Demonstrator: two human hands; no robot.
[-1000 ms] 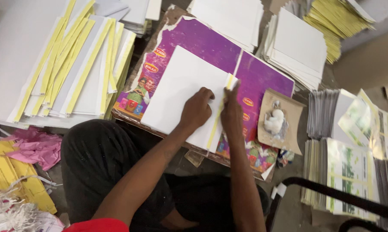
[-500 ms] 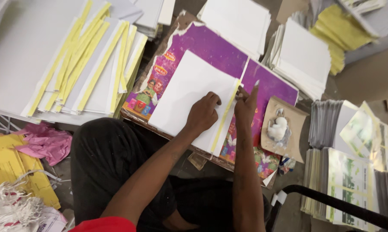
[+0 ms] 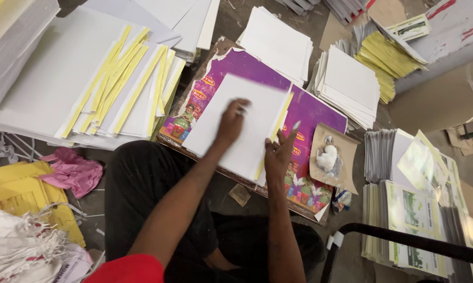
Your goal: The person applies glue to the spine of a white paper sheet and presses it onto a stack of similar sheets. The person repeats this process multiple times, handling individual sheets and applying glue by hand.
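Observation:
A white sheet point(image 3: 257, 112) lies on a purple printed board point(image 3: 312, 112) in front of my knees. A yellow strip point(image 3: 282, 112) runs along the sheet's right edge. My left hand point(image 3: 233, 119) lies flat on the middle of the sheet with its fingers spread. My right hand point(image 3: 279, 152) rests at the sheet's lower right edge beside the strip, its index finger stretched upward. Neither hand grips anything that I can see.
Overlapping white sheets with yellow strips point(image 3: 126, 89) lie at the left. Stacks of white cards point(image 3: 352, 78) stand behind the board, printed sheets point(image 3: 404, 209) at the right. A brown card with a white cloth lump point(image 3: 328, 157) sits beside the board. A pink cloth point(image 3: 71, 170) lies at lower left.
My left hand has slid from the sheet's right edge up to its middle. My right hand has come off the yellow strip and dropped slightly, fingers now spread.

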